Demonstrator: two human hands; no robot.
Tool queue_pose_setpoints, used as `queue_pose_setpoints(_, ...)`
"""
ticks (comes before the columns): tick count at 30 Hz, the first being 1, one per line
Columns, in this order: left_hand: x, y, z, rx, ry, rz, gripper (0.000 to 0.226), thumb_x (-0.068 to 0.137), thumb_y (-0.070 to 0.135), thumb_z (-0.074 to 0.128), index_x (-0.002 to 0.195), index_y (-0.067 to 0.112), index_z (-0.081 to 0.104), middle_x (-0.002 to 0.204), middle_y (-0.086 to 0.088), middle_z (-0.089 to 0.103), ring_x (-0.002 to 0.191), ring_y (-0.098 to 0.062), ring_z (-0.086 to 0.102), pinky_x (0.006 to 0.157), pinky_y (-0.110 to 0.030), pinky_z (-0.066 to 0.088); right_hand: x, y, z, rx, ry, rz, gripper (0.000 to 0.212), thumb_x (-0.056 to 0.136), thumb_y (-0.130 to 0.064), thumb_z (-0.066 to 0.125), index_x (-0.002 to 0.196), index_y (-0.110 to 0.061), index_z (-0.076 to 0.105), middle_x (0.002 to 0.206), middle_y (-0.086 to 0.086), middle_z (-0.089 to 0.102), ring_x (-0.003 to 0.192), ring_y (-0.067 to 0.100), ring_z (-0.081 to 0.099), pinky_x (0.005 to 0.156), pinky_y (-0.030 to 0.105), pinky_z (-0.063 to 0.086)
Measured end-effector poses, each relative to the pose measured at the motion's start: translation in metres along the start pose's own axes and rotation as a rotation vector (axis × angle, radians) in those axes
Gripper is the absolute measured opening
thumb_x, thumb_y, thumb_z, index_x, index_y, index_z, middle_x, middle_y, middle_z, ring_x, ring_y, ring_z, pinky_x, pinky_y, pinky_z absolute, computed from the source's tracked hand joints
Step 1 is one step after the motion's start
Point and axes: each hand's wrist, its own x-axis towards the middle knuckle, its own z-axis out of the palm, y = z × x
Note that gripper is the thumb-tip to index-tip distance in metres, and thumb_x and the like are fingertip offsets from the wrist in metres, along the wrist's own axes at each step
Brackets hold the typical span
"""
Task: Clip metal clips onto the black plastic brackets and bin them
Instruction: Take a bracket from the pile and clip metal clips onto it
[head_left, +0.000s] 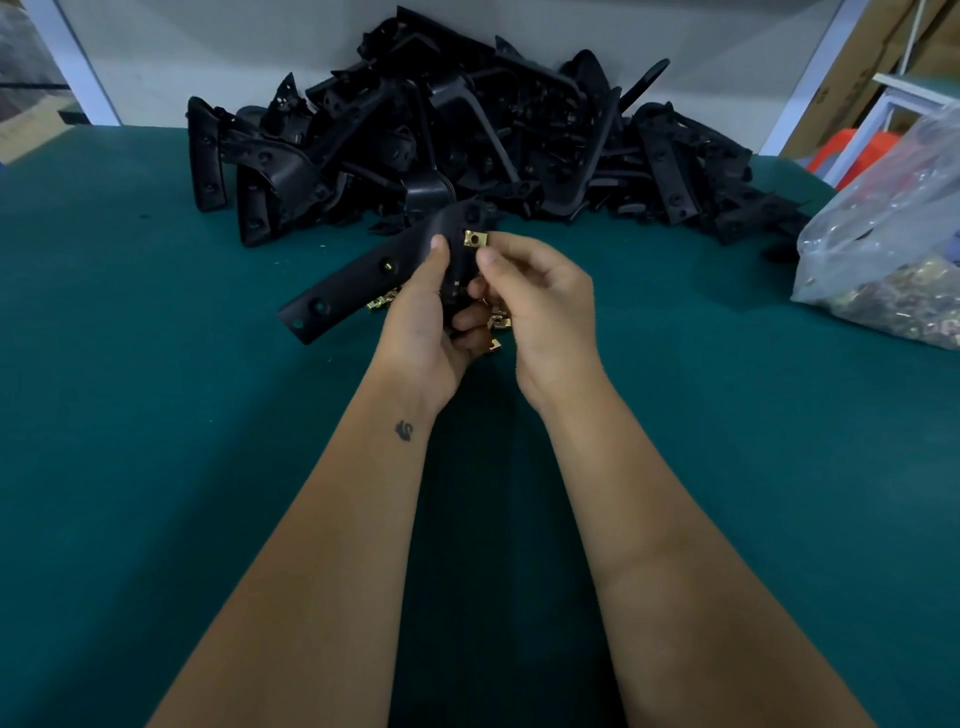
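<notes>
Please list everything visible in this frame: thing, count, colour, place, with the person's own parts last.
held bracket: one, black, gripped above the table centre
clip on bracket: one, gold, at the held bracket's upper end
loose clips: several, gold, on the table under the hands
bracket pile: many, black, far side of the table
plastic bag: one, clear, right edge, holding small metal parts
table: one, green top
stool: one, orange, behind the table at right
left hand: grips the held bracket
right hand: pinches at the clip on bracket
</notes>
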Motion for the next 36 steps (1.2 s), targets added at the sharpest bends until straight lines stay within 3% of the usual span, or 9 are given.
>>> queue_pose_setpoints(3, -0.002, -0.003, 0.003, 0.058, 0.013, 0.001, 0.043, 0.101, 0.046, 0.048, 0.091, 0.017, 0.078, 0.076, 0.002, 0.066, 0.056, -0.008, 0.052, 0.057, -0.024, 0.041, -0.003, 0.003, 0.004, -0.229, 0.104, -0.102, 0.008, 0.088, -0.016, 0.072, 0.096, -0.015, 0.071, 0.075, -0.003, 0.067, 0.053, 0.009, 0.063, 0.048, 0.024, 0.051)
queue_pose_setpoints(4, -0.003, -0.003, 0.004, 0.061, 0.022, 0.0, 0.04, 0.101, 0.045, 0.05, 0.102, 0.015, 0.076, 0.083, 0.0, 0.07, 0.058, -0.008, 0.059, 0.057, -0.024, 0.047, -0.003, 0.005, 0.005, -0.304, 0.137, -0.145, 0.01, 0.087, -0.02, 0.073, 0.095, -0.015, 0.071, 0.083, -0.001, 0.067, 0.06, 0.008, 0.064, 0.054, 0.022, 0.051)
queue_pose_setpoints(6, -0.006, -0.002, 0.007, 0.032, 0.04, -0.011, 0.042, 0.1, 0.043, 0.053, 0.128, 0.012, 0.061, 0.101, -0.003, 0.072, 0.066, -0.009, 0.07, 0.057, -0.026, 0.054, -0.003, 0.008, 0.005, -0.423, 0.187, -0.221, 0.012, 0.086, -0.026, 0.074, 0.092, -0.018, 0.069, 0.093, -0.001, 0.064, 0.078, 0.005, 0.062, 0.066, 0.013, 0.048)
queue_pose_setpoints(9, -0.007, -0.001, 0.012, -0.01, 0.04, -0.014, 0.043, 0.102, 0.037, 0.053, 0.137, 0.013, 0.051, 0.119, -0.009, 0.07, 0.095, -0.019, 0.073, 0.066, -0.031, 0.059, -0.004, 0.009, 0.006, -0.472, 0.217, -0.243, 0.019, 0.086, -0.037, 0.073, 0.095, -0.021, 0.068, 0.095, -0.007, 0.062, 0.087, 0.002, 0.06, 0.073, 0.011, 0.047)
queue_pose_setpoints(17, -0.007, -0.004, 0.014, 0.019, -0.036, 0.011, 0.012, 0.103, 0.027, 0.051, 0.115, 0.024, 0.052, 0.085, 0.002, 0.077, 0.083, -0.014, 0.075, 0.061, -0.026, 0.058, 0.0, 0.01, 0.004, -0.576, 0.298, -0.255, 0.028, 0.089, -0.04, 0.068, 0.097, -0.014, 0.069, 0.092, -0.006, 0.06, 0.085, 0.008, 0.057, 0.074, 0.022, 0.047)
queue_pose_setpoints(28, -0.004, -0.006, 0.011, 0.058, -0.079, 0.014, 0.016, 0.103, 0.027, 0.05, 0.117, 0.021, 0.055, 0.09, 0.001, 0.078, 0.087, -0.014, 0.075, 0.064, -0.026, 0.058, 0.001, 0.01, 0.0, -0.691, 0.327, -0.416, 0.031, 0.09, -0.035, 0.066, 0.072, -0.011, 0.057, 0.076, -0.011, 0.051, 0.069, 0.006, 0.049, 0.06, 0.015, 0.037)
queue_pose_setpoints(31, -0.003, -0.003, 0.007, 0.101, -0.067, 0.019, 0.034, 0.103, 0.029, 0.049, 0.131, 0.012, 0.057, 0.107, -0.007, 0.075, 0.096, -0.018, 0.073, 0.069, -0.028, 0.059, 0.0, 0.011, 0.0, -0.683, 0.255, -0.402, 0.021, 0.09, -0.036, 0.065, 0.087, -0.016, 0.06, 0.087, -0.012, 0.051, 0.078, 0.004, 0.052, 0.067, 0.017, 0.041)
queue_pose_setpoints(33, -0.001, 0.002, 0.003, 0.058, -0.031, 0.042, 0.037, 0.105, 0.029, 0.044, 0.135, 0.011, 0.054, 0.113, -0.01, 0.072, 0.096, -0.02, 0.073, 0.071, -0.031, 0.058, -0.002, 0.012, 0.003, -0.639, 0.168, -0.354, 0.03, 0.091, -0.041, 0.062, 0.113, -0.02, 0.06, 0.103, -0.013, 0.051, 0.091, 0.002, 0.054, 0.076, 0.019, 0.045)
queue_pose_setpoints(36, 0.004, 0.016, -0.005, -0.075, 0.053, 0.103, 0.037, 0.108, 0.029, 0.032, 0.131, 0.009, 0.052, 0.094, -0.004, 0.07, 0.074, -0.012, 0.063, 0.064, -0.026, 0.051, -0.002, 0.015, 0.004, -0.569, 0.136, -0.265, 0.052, 0.092, -0.046, 0.053, 0.137, -0.023, 0.047, 0.117, -0.013, 0.048, 0.094, 0.003, 0.053, 0.078, 0.019, 0.044)
